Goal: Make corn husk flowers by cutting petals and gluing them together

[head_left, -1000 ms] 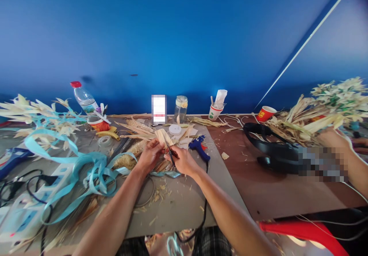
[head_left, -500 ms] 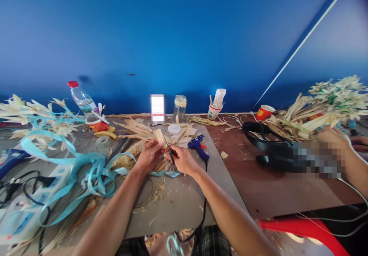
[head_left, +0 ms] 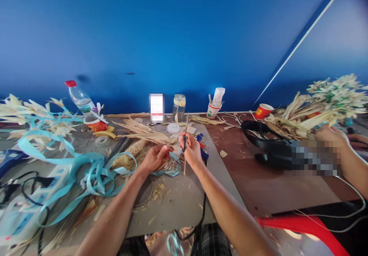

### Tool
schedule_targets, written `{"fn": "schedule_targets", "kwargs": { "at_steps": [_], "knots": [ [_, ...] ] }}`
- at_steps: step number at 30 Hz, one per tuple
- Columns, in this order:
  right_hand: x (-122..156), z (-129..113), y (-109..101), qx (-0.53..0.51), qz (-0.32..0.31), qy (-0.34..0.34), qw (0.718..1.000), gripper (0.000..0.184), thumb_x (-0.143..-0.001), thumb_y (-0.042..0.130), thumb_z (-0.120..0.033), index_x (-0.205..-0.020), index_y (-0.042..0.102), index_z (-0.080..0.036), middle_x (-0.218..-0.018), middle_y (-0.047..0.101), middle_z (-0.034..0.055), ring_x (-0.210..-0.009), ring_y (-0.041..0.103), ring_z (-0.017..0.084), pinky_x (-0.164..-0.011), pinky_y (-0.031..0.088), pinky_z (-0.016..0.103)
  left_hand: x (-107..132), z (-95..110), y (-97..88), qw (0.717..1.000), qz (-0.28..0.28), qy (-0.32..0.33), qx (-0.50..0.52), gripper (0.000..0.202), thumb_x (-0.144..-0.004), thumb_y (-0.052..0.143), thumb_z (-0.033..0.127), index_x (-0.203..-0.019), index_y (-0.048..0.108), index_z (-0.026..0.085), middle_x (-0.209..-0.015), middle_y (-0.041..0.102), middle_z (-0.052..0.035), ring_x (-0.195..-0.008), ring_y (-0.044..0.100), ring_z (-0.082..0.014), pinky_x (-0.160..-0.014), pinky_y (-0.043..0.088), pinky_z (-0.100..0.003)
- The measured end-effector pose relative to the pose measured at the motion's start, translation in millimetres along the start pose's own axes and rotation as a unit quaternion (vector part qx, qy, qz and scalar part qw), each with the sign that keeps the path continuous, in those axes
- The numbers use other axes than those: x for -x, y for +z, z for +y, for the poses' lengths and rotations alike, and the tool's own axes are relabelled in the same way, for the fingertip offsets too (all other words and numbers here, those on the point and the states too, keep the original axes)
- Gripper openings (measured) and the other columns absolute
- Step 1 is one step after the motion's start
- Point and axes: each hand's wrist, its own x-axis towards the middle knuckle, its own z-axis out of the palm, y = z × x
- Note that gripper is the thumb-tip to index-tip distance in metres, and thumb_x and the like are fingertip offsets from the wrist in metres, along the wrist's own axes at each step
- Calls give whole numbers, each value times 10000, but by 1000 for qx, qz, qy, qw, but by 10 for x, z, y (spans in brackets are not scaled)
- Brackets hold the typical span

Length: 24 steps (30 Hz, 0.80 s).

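Observation:
My right hand (head_left: 192, 150) is closed on a pair of scissors (head_left: 186, 127), whose blades point up and away from me. Beside it, my left hand (head_left: 156, 158) is closed, thumb against fingers; whatever it pinches is too small or hidden to name. A pale scrap shows between the two hands, and I cannot tell which one holds it. Dried corn husks (head_left: 143, 131) lie just beyond my left hand. Partly covered by my right hand is a blue glue gun (head_left: 204, 154). Light blue ribbon (head_left: 96, 171) lies in loops to the left.
A plastic bottle (head_left: 80, 98), a lit phone screen (head_left: 156, 108), a jar (head_left: 179, 108) and a paper cup (head_left: 214, 110) stand along the wall. A power strip (head_left: 37, 202) lies at left. At right are a black strapped device (head_left: 273, 152) and another person's arm (head_left: 345, 160).
My right hand has swung the scissors away from my left hand, blades now upward. The husk strip that stood upright in my left hand no longer shows there. My left hand has tilted lower.

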Motion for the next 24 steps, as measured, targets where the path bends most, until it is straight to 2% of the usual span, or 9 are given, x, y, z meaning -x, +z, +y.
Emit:
{"fn": "schedule_targets", "kwargs": {
  "at_steps": [3,5,9,11,13,16,19,22,24],
  "knots": [
    [-15,-34,-16,-49,45,18,998,390,-747,574,-525,-904,583,-169,-600,483,-31,-569,451,113,-552,383,230,-20,-36,-29,984,86,15,-158,377,-869,417,435,-746,622,144,-618,561,-15,-596,483,-135,-583,343,-244],
    [-21,-44,-15,-62,50,19,997,392,-743,578,-532,-891,583,-169,-584,474,-36,-548,431,106,-532,364,225,-38,-70,-49,964,113,4,-240,305,-859,435,383,-757,611,157,-688,598,-32,-648,518,-146,-629,353,-252],
    [-33,-3,-3,-68,47,26,996,388,-738,600,-516,-913,587,-170,-600,491,-34,-559,454,109,-537,358,227,-40,-77,-27,924,63,-58,-372,327,-806,505,480,-706,572,176,-783,638,-75,-754,578,-199,-711,367,-296],
    [-37,25,-2,-60,49,32,996,398,-731,605,-523,-917,596,-171,-622,512,-26,-578,474,115,-549,369,231,-28,-48,-5,904,44,-86,-416,336,-752,562,513,-763,571,178,-850,653,-95,-831,594,-241,-770,366,-335],
    [-40,43,-6,-50,49,33,997,407,-734,598,-535,-920,604,-174,-639,528,-21,-595,484,119,-558,378,232,-22,-27,-2,897,25,-111,-428,300,-740,577,465,-832,569,180,-851,662,-97,-856,601,-261,-796,359,-358],
    [-38,41,-17,-45,44,28,998,405,-742,588,-537,-923,603,-176,-636,531,-20,-609,482,123,-565,381,231,-36,-44,-37,908,1,-144,-394,169,-771,528,350,-806,575,192,-751,658,-67,-778,603,-241,-755,358,-343],
    [-30,-3,-23,-58,40,29,997,395,-742,585,-532,-907,593,-173,-628,520,-20,-601,469,122,-567,376,235,-68,-97,-58,937,29,-145,-317,123,-764,517,279,-706,582,192,-685,632,-43,-702,571,-206,-696,355,-312],
    [-19,-78,-28,-68,29,38,997,380,-739,588,-521,-896,583,-175,-608,504,-28,-574,452,117,-558,369,238,-91,-109,-26,985,54,-94,-133,97,-716,583,269,-687,587,177,-659,596,-13,-643,518,-159,-638,358,-271],
    [-15,-122,-33,-71,18,43,996,359,-750,574,-515,-888,579,-183,-594,499,-33,-559,447,115,-549,365,239,-91,-80,2,996,49,-72,30,153,-678,645,302,-725,597,164,-652,574,7,-604,483,-127,-595,356,-244]
  ]
}}
